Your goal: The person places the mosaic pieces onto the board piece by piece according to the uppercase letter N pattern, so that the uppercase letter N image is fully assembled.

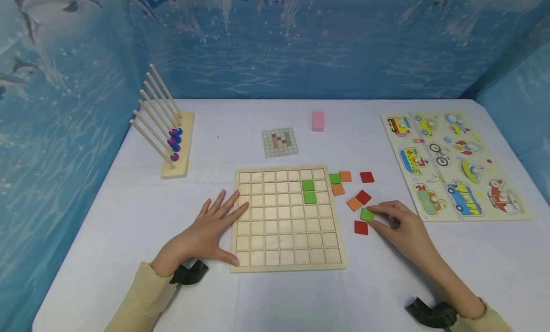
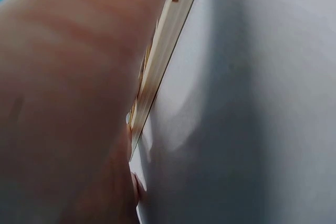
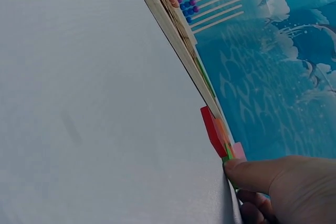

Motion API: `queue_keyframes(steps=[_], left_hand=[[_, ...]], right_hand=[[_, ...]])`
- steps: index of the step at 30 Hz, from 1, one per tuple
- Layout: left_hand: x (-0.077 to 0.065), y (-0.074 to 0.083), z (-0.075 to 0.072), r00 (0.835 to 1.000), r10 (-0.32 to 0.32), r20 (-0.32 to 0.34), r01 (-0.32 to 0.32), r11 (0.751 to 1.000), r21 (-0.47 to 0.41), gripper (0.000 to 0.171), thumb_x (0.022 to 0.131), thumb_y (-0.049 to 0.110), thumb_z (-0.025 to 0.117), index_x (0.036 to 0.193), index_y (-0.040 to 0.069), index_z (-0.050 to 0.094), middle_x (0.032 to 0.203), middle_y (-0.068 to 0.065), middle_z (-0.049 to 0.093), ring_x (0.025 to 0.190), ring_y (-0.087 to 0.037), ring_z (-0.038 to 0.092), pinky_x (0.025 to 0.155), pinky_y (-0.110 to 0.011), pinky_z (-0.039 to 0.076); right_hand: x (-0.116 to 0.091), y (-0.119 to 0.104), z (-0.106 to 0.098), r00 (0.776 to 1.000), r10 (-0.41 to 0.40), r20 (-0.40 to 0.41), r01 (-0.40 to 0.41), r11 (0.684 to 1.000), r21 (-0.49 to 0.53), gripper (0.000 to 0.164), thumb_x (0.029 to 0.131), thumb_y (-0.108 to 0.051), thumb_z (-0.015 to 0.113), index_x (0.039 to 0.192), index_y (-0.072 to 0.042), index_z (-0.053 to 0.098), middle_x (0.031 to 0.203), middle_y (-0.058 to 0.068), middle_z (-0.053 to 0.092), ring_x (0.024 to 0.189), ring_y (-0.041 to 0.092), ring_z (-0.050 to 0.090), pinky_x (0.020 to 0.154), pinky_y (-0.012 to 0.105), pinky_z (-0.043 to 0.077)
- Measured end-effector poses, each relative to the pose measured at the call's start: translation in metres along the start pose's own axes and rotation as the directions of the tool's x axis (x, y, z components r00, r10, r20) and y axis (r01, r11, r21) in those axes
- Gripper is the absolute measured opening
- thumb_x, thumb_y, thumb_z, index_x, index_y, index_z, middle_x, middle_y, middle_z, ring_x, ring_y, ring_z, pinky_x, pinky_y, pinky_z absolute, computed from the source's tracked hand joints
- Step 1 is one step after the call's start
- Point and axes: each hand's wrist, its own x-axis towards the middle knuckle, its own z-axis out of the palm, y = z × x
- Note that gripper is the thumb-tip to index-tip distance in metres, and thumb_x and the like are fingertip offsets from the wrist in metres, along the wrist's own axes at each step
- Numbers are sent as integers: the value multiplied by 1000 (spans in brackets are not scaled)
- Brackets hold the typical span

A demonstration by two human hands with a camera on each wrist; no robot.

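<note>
A wooden grid board (image 1: 289, 269) lies flat in the middle of the table, with two green square tiles (image 1: 309, 191) set in its upper right cells. My left hand (image 1: 210, 232) rests along the board's left edge, fingers spread and straight, thumb at the lower left corner. To the right of the board my right hand (image 1: 401, 229) pinches a green tile (image 1: 367, 214) between thumb and fingers. Around it lie loose tiles: red tiles (image 1: 361, 227), orange tiles (image 1: 354, 204) and another green tile (image 1: 334, 179) by the board's upper right corner.
Behind the board lies a small pattern card (image 1: 280, 142), with a pink block (image 1: 318, 121) near it. At the left stands a wooden peg rack (image 1: 184, 146) with blue and purple beads. A picture puzzle board (image 1: 455, 165) lies at the right. Patterned blue curtains (image 1: 275, 50) surround the table.
</note>
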Motion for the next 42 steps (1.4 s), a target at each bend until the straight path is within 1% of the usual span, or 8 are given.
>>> queue_keyframes(steps=[5, 9, 16, 20, 25, 27, 33, 42], left_hand=[[0, 0, 0, 1000, 4, 2, -4, 1000, -2, 121, 59, 69, 72, 151, 12, 19, 155, -12, -3, 138, -36, -11, 102, -59, -5], [0, -1, -1, 1000, 0, 1, 0, 1000, 8, 121, 58, 69, 72, 151, 13, 18, 156, -11, -4, 138, -36, -11, 103, -59, -5], [0, -2, 0, 1000, -14, 3, 14, 1000, 16, 122, 58, 72, 71, 151, 14, 18, 156, -10, -5, 138, -35, -12, 103, -59, -4], [0, -2, -1, 1000, -9, -1, 9, 1000, 11, 121, 58, 71, 71, 151, 14, 18, 156, -10, -5, 138, -36, -11, 103, -59, -4], [0, -2, -1, 1000, -5, -1, 5, 1000, 13, 121, 58, 72, 71, 151, 14, 18, 156, -9, -5, 138, -36, -11, 103, -59, -3], [0, -2, 0, 1000, -3, -2, 3, 1000, 12, 121, 58, 71, 71, 151, 14, 18, 156, -10, -5, 138, -36, -11, 103, -59, -3], [0, 0, -1, 1000, 3, -2, -3, 1000, 1, 120, 59, 68, 73, 151, 13, 19, 155, -12, -3, 138, -37, -10, 103, -59, -4], [0, 0, 0, 1000, 11, -16, -11, 1000, 2, 120, 59, 69, 72, 150, 13, 20, 155, -12, -2, 138, -38, -9, 102, -61, -2]], right_hand=[[-1, 1, 0, 1000, -4, -5, 4, 1000, 3, 36, 71, 2, 78, 105, -6, 70, 99, 5, 60, 97, 25, 55, 81, 2, 29], [3, -1, -3, 1000, -20, -2, 20, 1000, 15, 35, 73, 0, 78, 106, -6, 69, 99, 5, 62, 95, 21, 55, 79, 4, 32], [26, -22, -8, 997, -75, 16, 73, 992, 105, 32, 76, -1, 76, 107, -7, 69, 100, 0, 62, 84, 15, 48, 70, 20, 37], [43, -40, 3, 989, -140, 56, 127, 974, 189, 35, 75, 3, 76, 108, -7, 70, 96, 0, 61, 79, 15, 50, 66, 21, 40], [58, -57, 23, 966, -224, 127, 182, 943, 279, 33, 75, 2, 76, 107, -7, 70, 99, 0, 62, 80, 16, 51, 61, 23, 41], [61, -60, 30, 958, -242, 151, 193, 939, 284, 32, 75, 0, 76, 105, -7, 71, 100, 0, 63, 84, 17, 52, 64, 27, 41], [65, -61, 40, 948, -238, 210, 186, 953, 239, 30, 75, -5, 78, 104, -9, 72, 101, -2, 64, 92, 15, 54, 74, 33, 44], [61, -60, 45, 939, -261, 224, 210, 951, 227, 29, 73, -6, 80, 100, -11, 73, 99, -4, 63, 99, 17, 53, 77, 34, 48]])
